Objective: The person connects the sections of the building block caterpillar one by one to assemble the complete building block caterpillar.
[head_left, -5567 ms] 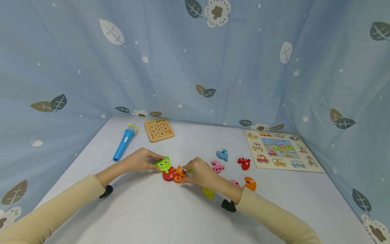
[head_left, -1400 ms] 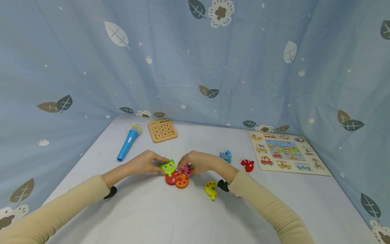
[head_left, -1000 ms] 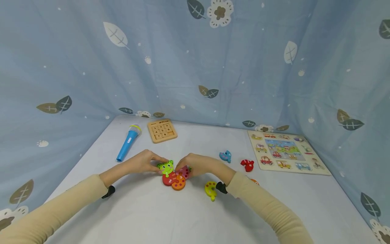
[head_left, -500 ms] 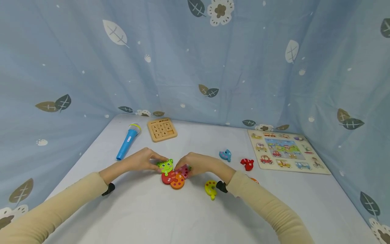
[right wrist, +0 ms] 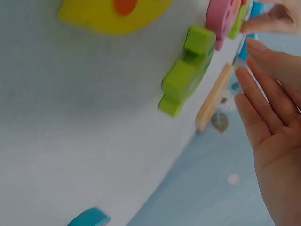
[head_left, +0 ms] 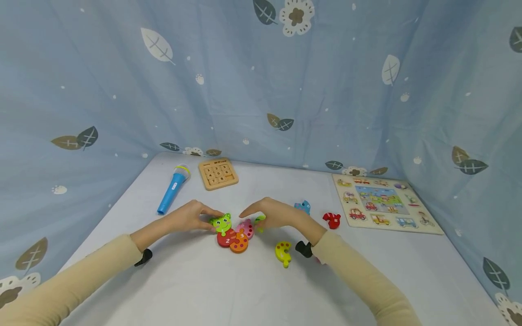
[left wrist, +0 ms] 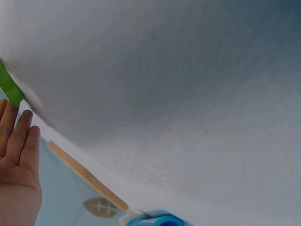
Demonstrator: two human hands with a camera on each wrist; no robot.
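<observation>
My left hand (head_left: pixel 189 217) pinches the green smiling head piece (head_left: pixel 222 223) of a number caterpillar puzzle between thumb and fingers; the piece's green edge (left wrist: pixel 8 87) shows at the fingertips in the left wrist view. Joined below the head is the red piece 2 (head_left: pixel 224 240), then an orange piece 3 (head_left: pixel 239 244) and a pink spotted piece (head_left: pixel 246 227). Over the pink piece, my right hand (head_left: pixel 277 213) holds nothing, its fingers spread apart from the thumb. A loose green piece (right wrist: pixel 186 73) stands beside the pink one, partly hidden by that hand in the head view.
Loose yellow (head_left: pixel 283 253), blue (head_left: pixel 302 207) and red (head_left: pixel 332 220) pieces lie to the right; something pink shows by the right sleeve. Farther back are a toy microphone (head_left: pixel 172 192), a wooden number slide puzzle (head_left: pixel 208 184) and a vehicle picture board (head_left: pixel 346 219). A patterned curtain surrounds the table.
The orange 3 and then the pink piece have been put against the chain. My right hand has just let go of the pink piece and lifted slightly rightward. My left hand stays on the head.
</observation>
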